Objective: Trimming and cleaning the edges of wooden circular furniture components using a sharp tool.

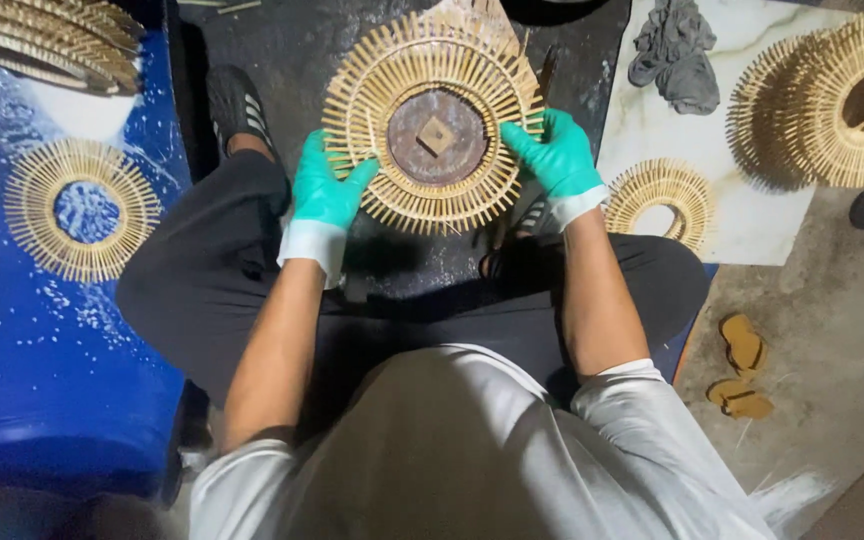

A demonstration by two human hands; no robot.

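Observation:
A round sunburst frame of bamboo sticks [432, 75] is held between both of my hands above my lap. A brown disc with a small square block [436, 136] fills its middle. My left hand [325, 190], in a teal glove, grips the frame's lower left rim. My right hand [557, 160], gloved the same, grips the right rim. I sit with my knees apart in dark trousers.
A finished stick ring [80, 208] lies on a blue surface [42, 350] at left, with a stack of rings [52, 35] behind it. At right a white marbled board [752, 215] carries a small ring [662, 200], stacked rings [837, 95] and a grey rag [674, 55]. Sandals [742, 365] lie on the floor.

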